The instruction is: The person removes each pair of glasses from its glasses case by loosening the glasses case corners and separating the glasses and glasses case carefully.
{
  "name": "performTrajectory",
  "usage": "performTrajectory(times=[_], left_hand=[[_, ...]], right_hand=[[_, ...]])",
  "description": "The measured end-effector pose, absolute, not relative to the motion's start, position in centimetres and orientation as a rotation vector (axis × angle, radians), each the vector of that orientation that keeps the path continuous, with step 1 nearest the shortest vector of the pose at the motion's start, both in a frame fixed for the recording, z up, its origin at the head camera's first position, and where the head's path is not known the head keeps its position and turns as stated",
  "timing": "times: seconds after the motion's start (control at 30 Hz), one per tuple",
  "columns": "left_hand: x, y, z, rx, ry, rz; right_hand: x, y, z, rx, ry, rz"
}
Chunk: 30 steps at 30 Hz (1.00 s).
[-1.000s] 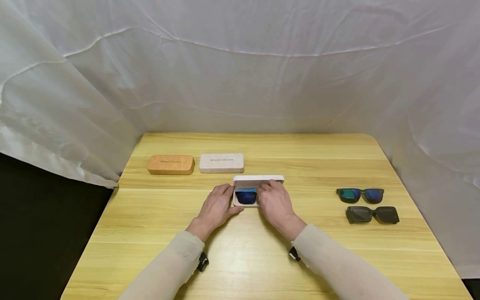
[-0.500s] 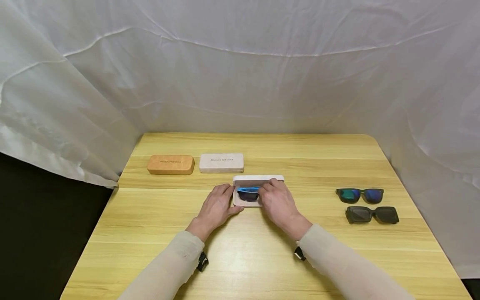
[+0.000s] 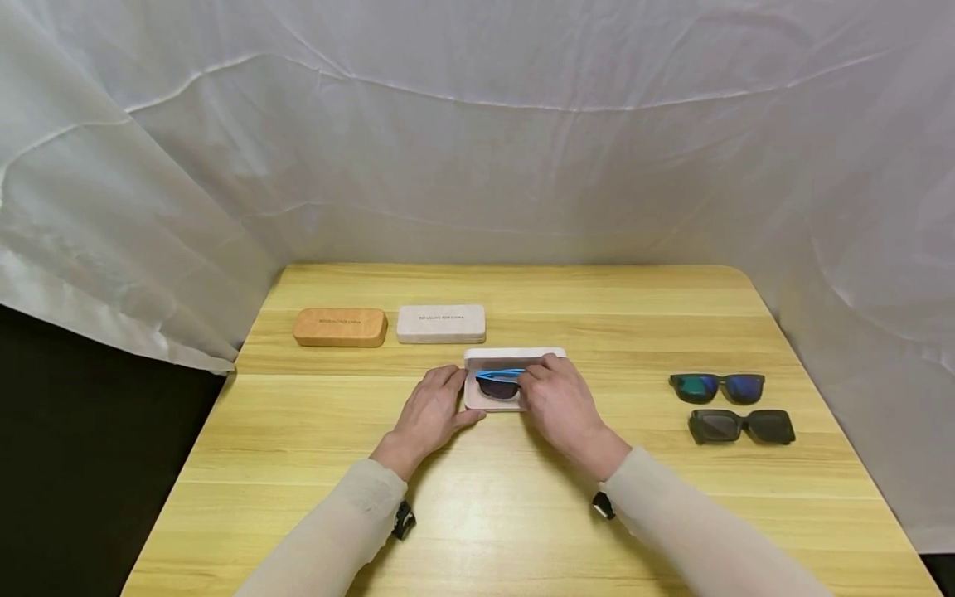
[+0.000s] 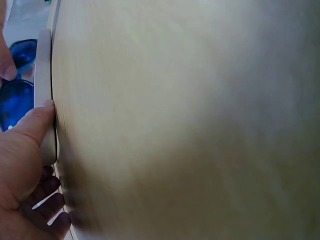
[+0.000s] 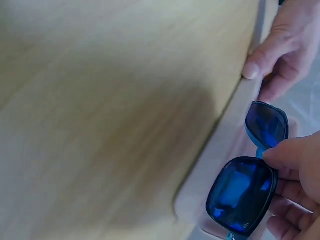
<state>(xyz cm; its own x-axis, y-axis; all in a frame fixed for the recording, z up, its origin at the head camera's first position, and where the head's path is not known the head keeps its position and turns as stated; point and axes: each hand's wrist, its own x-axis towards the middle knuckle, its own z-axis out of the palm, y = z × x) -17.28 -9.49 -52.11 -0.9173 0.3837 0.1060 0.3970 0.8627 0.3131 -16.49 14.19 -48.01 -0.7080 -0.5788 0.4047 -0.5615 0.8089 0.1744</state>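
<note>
An open white glasses case (image 3: 513,354) sits mid-table with its lid raised at the back. My left hand (image 3: 430,409) grips its left end, the thumb along the front wall, as the left wrist view also shows on the case (image 4: 43,70). My right hand (image 3: 558,404) pinches blue-lensed sunglasses (image 5: 243,194) at the bridge, thumb on the front and fingers behind. These sunglasses (image 3: 497,388) tilt over the case's bottom half, their bright blue temples toward the lid. In the head view the right hand hides their right lens.
Behind the open case stand a shut tan glasses case (image 3: 340,328) and a shut pale one (image 3: 441,324). At the right lie sunglasses with green-blue lenses (image 3: 697,388) and black sunglasses (image 3: 768,427). White curtains (image 3: 477,166) hang around the wooden table (image 3: 477,531).
My right hand has shifted slightly right, taking the sunglasses with it. They have tipped, so more of the blue temples shows. The left hand and the case stay put.
</note>
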Motion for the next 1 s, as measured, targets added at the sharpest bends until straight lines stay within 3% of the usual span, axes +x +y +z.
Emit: performTrajectory(times=[0.6, 1.0], left_hand=[[-17.3, -9.5, -52.1, -0.62, -2.998, -0.545], [-17.3, -9.5, -52.1, -0.625, -2.99, -0.56]], right_hand=[[-13.8, 21.4, -45.0, 1.025, -2.38, 0.063], [-16.7, 27.3, -43.6, 1.0, -2.431, 0.058]])
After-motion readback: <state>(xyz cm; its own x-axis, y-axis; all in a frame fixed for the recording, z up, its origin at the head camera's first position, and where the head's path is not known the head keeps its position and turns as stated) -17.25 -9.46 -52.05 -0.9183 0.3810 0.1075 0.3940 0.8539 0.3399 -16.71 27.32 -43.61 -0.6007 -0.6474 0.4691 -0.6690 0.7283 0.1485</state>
